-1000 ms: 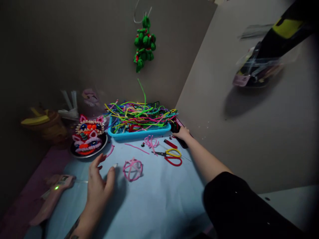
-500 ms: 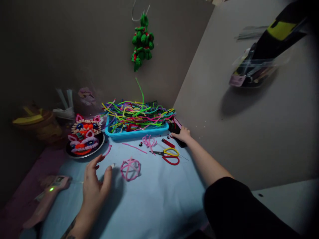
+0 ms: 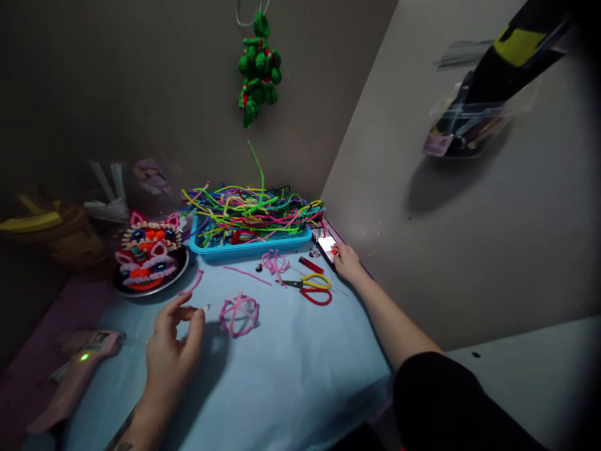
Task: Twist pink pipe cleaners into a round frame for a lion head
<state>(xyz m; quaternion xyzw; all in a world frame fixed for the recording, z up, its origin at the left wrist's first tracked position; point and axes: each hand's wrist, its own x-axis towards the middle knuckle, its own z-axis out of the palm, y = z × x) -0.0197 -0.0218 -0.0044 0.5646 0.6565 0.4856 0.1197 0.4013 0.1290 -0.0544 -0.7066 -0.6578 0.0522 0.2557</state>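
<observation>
My left hand (image 3: 173, 338) hovers over the blue cloth, thumb and fingers apart. A small white tip (image 3: 206, 308) shows beside its thumb; I cannot tell what it is. To its right lies a round openwork frame of pink pipe cleaners (image 3: 239, 315). At the table's right edge my right hand (image 3: 347, 260) touches the lit screen of a phone (image 3: 325, 243) with a fingertip, the other fingers partly hidden. Near that hand are scissors (image 3: 315, 289) with yellow and red handles, a red lighter (image 3: 311, 265), and a loose pink bundle of pipe cleaners (image 3: 276, 264).
A blue tray (image 3: 248, 249) heaped with coloured pipe cleaners stands at the back. Fuzzy animal faces (image 3: 149, 250) sit in a dark round dish (image 3: 181, 266). At left lies a pink glue gun (image 3: 79, 376) with a green light. A green decoration (image 3: 258, 69) hangs on the wall.
The phone's screen, dark before, is now lit, and my right fingertip is on it. My left hand keeps much the same pose. The whole view has shifted slightly.
</observation>
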